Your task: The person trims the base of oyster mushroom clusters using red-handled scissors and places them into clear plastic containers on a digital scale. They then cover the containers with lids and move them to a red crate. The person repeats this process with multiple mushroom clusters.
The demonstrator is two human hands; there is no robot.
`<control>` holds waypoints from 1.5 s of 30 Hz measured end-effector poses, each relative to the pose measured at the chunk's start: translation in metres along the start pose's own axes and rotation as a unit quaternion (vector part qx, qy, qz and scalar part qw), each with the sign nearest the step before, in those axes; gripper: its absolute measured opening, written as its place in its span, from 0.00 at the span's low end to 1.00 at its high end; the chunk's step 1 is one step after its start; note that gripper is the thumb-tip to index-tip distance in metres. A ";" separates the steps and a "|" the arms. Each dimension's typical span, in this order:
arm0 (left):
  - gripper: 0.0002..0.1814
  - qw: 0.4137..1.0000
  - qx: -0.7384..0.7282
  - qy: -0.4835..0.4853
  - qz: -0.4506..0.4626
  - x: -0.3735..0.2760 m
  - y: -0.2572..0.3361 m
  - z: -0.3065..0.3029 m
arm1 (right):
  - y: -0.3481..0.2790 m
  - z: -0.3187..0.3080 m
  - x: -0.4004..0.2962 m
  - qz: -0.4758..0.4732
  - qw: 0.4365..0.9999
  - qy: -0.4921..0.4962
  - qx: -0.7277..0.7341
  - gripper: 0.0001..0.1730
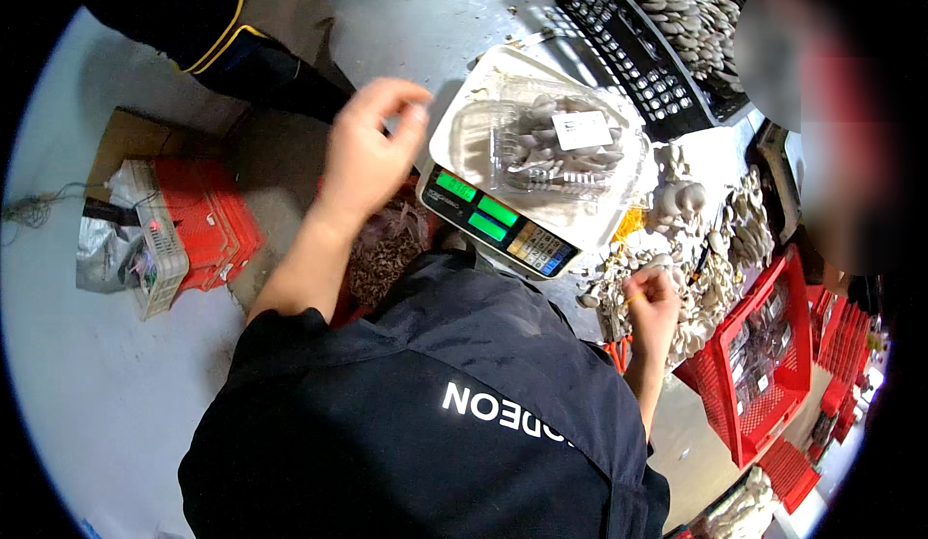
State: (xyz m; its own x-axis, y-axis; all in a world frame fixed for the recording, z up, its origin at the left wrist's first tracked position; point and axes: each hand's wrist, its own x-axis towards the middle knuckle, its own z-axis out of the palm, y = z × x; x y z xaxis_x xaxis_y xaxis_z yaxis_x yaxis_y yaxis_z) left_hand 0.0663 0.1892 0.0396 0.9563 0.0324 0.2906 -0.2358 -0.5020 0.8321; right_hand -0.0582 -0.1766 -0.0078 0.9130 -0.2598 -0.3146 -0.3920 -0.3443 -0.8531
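A digital scale (507,227) with green displays stands on the metal table. On its white tray lies a clear plastic clamshell box (507,140) holding grey oyster mushrooms, with a white label (582,130) on top. My left hand (406,115), a little blurred, is raised just left of the tray; its fingers are bent, thumb and forefinger have a gap, and nothing shows between them. Low over loose mushrooms (707,310), my right hand (650,292) pinches what looks like a yellow rubber band. A pile of yellow bands (629,226) lies by the scale's right edge.
Behind the scale, a tilted black crate (631,53) holds many mushrooms. A red crate (732,423) with packed clear boxes is at the right. Another person (283,24) is close at the upper left. Red crates (210,220) stand on the floor, left.
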 end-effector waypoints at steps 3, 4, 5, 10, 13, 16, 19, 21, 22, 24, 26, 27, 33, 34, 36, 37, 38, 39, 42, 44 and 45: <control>0.08 0.961 -0.141 -0.239 -0.013 -0.048 0.029 0.034 | -0.020 0.036 -0.024 0.082 0.993 -0.081 0.032 0.06; 0.09 0.940 -0.164 -0.295 0.041 -0.066 0.030 0.056 | -0.023 0.045 -0.025 0.070 0.993 -0.086 0.027 0.06; 0.13 0.868 -0.276 -0.397 -0.115 -0.081 0.038 0.074 | -0.022 0.054 -0.022 0.059 0.994 -0.092 0.023 0.07; 0.18 0.878 -0.275 -0.378 -0.101 -0.098 0.044 0.111 | -0.034 0.082 -0.010 -0.072 0.993 -0.042 0.079 0.05; 0.16 0.886 -0.283 -0.351 -0.105 -0.102 0.040 0.110 | -0.049 0.080 -0.018 -0.041 0.993 -0.072 0.087 0.04; 0.10 0.892 -0.304 -0.314 -0.116 -0.108 0.044 0.109 | -0.049 0.078 -0.022 -0.022 0.982 -0.096 0.160 0.04; 0.07 0.916 -0.286 -0.274 -0.062 -0.105 0.036 0.114 | -0.043 0.080 -0.023 -0.054 0.978 -0.095 0.180 0.04; 0.05 0.931 -0.258 -0.245 -0.086 -0.103 0.035 0.112 | -0.049 0.076 -0.029 -0.008 0.954 -0.183 0.239 0.03; 0.04 0.920 -0.265 -0.276 -0.081 -0.100 0.035 0.109 | -0.048 0.073 -0.029 -0.020 0.958 -0.199 0.208 0.04; 0.04 0.914 -0.241 -0.327 -0.013 -0.092 0.032 0.099 | -0.048 0.057 -0.023 0.010 0.938 -0.248 0.243 0.05; 0.04 0.917 -0.221 -0.331 0.030 -0.085 0.029 0.089 | -0.050 0.049 -0.023 -0.001 0.917 -0.192 0.349 0.07; 0.04 0.929 -0.200 -0.309 0.041 -0.084 0.025 0.084 | -0.058 0.044 -0.020 0.047 0.937 -0.099 0.333 0.11; 0.13 0.963 -0.186 -0.062 -0.186 -0.040 -0.025 0.076 | -0.031 0.011 0.054 0.125 0.958 0.032 0.256 0.22; 0.18 0.939 -0.225 -0.102 -0.238 -0.036 -0.031 0.078 | -0.019 0.013 0.069 0.114 0.956 0.005 0.271 0.22; 0.19 0.919 -0.220 -0.156 -0.287 -0.037 -0.029 0.085 | -0.008 0.020 0.088 0.098 0.954 -0.040 0.279 0.21; 0.19 0.908 -0.216 -0.178 -0.312 -0.039 -0.027 0.087 | -0.012 0.026 0.092 0.093 0.956 -0.057 0.272 0.20; 0.20 0.899 -0.236 -0.191 -0.316 -0.043 -0.030 0.090 | -0.016 0.032 0.090 0.084 0.954 -0.048 0.285 0.18; 0.19 0.895 -0.252 -0.192 -0.314 -0.046 -0.031 0.093 | -0.017 0.034 0.093 0.098 0.948 -0.043 0.301 0.21; 0.19 0.874 -0.299 -0.163 -0.345 -0.050 -0.030 0.096 | -0.025 0.035 0.083 0.146 0.902 -0.022 0.405 0.28; 0.18 0.878 -0.306 -0.162 -0.330 -0.051 -0.037 0.098 | -0.036 0.037 0.082 0.110 0.942 -0.041 0.314 0.22; 0.17 0.880 -0.310 -0.165 -0.321 -0.051 -0.038 0.098 | -0.033 0.035 0.084 0.084 0.962 -0.057 0.253 0.18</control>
State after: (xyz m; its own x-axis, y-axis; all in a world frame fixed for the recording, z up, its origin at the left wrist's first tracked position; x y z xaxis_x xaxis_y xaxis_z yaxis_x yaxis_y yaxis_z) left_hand 0.0437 0.1224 -0.0529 0.9010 -0.1667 -0.4004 0.4193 0.0986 0.9025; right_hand 0.0354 -0.1556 -0.0204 0.8595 -0.1619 -0.4847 -0.4561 0.1848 -0.8705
